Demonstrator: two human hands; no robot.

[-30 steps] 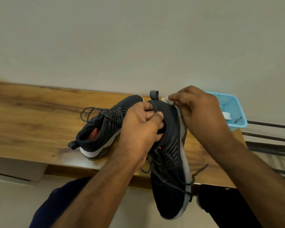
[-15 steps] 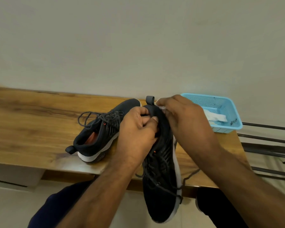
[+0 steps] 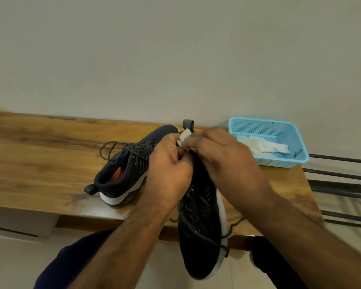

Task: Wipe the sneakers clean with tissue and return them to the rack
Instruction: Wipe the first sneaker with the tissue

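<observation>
**Heel of the held sneaker under the tissue**

The left hand (image 3: 169, 170) has its grip curled round the collar of a dark navy mesh sneaker with a white sole (image 3: 202, 230), holding it heel-up, toe hanging past the front edge of the wooden table (image 3: 40, 155). The right hand (image 3: 223, 157) pinches a small wad of white tissue (image 3: 184, 136) against the heel, just below the grey pull loop (image 3: 188, 123).

The matching second sneaker (image 3: 125, 172) lies on the table just left of the hands, laces loose. A light blue perforated plastic basket (image 3: 296, 147) with more white tissue in it sits at the table's right end, with dark metal rack bars (image 3: 338, 176) beyond it.

The shoe looks light, with a soft upper that would give under pressure; the firmer sole edge and heel counter seem the better holds. The tissue is flimsy and likely to tear or shed on the mesh. The dangling laces could snag.
</observation>
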